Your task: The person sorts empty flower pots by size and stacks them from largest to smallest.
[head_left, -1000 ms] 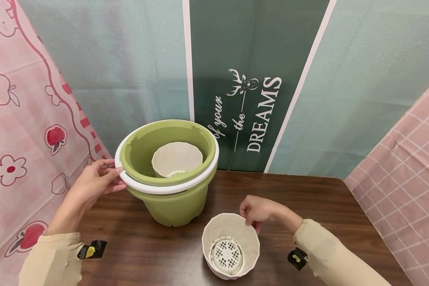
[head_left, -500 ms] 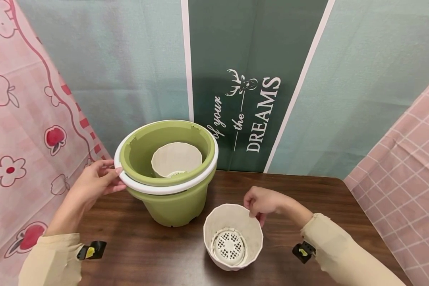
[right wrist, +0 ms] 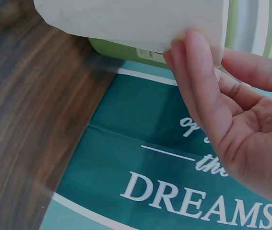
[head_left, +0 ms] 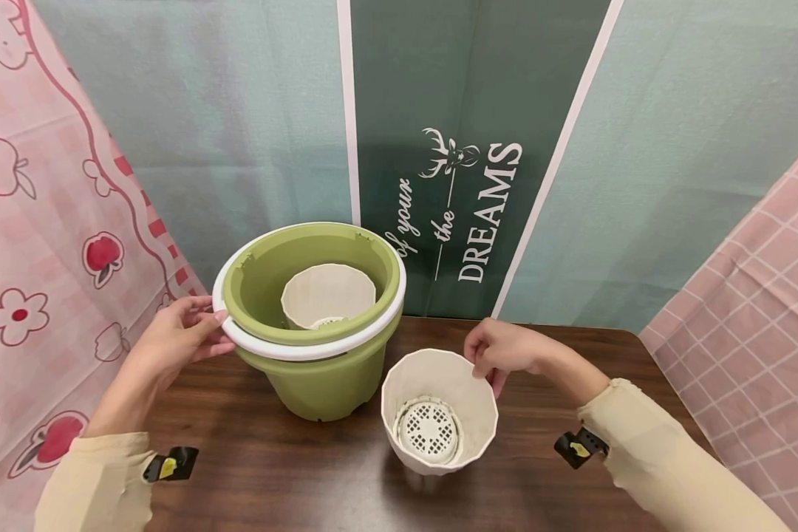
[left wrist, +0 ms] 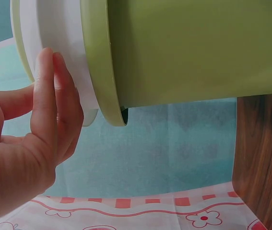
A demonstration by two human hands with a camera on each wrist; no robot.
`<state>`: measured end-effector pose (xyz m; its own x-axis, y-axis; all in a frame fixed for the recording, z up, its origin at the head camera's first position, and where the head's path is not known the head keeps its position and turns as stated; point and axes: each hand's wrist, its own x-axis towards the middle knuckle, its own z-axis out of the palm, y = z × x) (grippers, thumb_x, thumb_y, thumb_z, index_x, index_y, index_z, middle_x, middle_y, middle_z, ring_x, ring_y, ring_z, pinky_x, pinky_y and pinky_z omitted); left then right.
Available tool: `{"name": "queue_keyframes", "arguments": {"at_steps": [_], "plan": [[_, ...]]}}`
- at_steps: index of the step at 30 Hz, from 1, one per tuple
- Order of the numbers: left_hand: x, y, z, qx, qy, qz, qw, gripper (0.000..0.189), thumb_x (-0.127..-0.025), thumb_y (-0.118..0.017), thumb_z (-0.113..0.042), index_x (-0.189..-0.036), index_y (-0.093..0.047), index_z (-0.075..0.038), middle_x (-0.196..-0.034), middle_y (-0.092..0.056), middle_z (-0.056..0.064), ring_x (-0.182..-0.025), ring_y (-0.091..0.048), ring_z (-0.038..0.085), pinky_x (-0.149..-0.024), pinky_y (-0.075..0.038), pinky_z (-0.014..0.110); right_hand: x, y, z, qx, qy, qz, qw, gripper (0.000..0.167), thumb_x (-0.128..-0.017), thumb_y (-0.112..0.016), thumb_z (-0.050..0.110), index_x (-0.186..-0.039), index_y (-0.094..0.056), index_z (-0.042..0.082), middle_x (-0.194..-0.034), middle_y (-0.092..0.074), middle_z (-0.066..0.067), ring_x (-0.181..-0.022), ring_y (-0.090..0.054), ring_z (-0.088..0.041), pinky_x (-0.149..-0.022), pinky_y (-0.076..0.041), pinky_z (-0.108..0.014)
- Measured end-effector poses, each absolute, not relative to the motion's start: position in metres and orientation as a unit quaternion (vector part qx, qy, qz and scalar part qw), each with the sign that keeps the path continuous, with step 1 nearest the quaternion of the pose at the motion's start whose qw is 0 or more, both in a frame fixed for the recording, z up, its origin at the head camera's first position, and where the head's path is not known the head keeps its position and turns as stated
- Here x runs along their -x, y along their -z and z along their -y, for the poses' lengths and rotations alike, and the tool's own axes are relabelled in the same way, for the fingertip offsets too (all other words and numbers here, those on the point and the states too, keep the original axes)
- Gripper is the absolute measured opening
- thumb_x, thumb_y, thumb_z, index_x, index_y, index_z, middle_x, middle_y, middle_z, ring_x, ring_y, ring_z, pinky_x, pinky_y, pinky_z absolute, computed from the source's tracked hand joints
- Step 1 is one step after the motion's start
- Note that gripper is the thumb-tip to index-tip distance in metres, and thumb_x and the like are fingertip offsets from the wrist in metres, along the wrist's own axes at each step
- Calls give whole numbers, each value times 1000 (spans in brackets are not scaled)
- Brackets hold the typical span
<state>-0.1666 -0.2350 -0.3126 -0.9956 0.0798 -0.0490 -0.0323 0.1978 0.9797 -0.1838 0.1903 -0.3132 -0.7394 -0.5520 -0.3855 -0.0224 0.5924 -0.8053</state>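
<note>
At the left of the head view, my left hand point(head_left: 185, 332) holds the edge of a white flower pot point(head_left: 319, 350), which sits nested in a green flower pot point(head_left: 332, 384). Another green pot point(head_left: 262, 292) is set inside the white one, and a cream pot point(head_left: 329, 292) with a holed base lies deepest. To the right of this stack, my right hand point(head_left: 503, 351) pinches the far right rim of a second, faceted cream flower pot point(head_left: 468, 403). This pot tilts toward the camera above the table. In the right wrist view, several fingers point(right wrist: 200, 62) press its outer wall.
Under everything is a dark wood table point(head_left: 273, 473). A blue-green cloth point(head_left: 253, 133) with white lettering hangs behind it. Pink patterned cloth point(head_left: 53, 244) closes the left side and pink checked cloth point(head_left: 758, 318) the right.
My right hand has raised the cream flower pot off the table and carried it away from the camera, slightly rightward. The left hand and the nested pots stay where they were.
</note>
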Motion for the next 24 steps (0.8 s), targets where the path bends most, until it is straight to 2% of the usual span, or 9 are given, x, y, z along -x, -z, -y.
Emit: {"name": "queue_keyframes", "arguments": {"at_steps": [8,24], "plan": [[166,313,236,-15,-631,-775,45,57,-96,-42,-8,-134,-9,19,-89,-49,10,-70,-61,8,-71,-60,27,188,296,-197,163,430,-834,306,6,-76,-53,-11,-73,-53,-6,-62,-59,-13,-49,-59,-22,-52,-60,-41],[167,313,236,-15,-632,-773,48,58,-96,-41,-9,-135,-7,19,-89,-50,9,-70,-61,8,-71,-60,27,185,252,-208,153,457,-830,281,4,-79,-54,-8,-77,-53,-11,-66,-59,-18,-57,-61,-27,-59,-60,-46]]}}
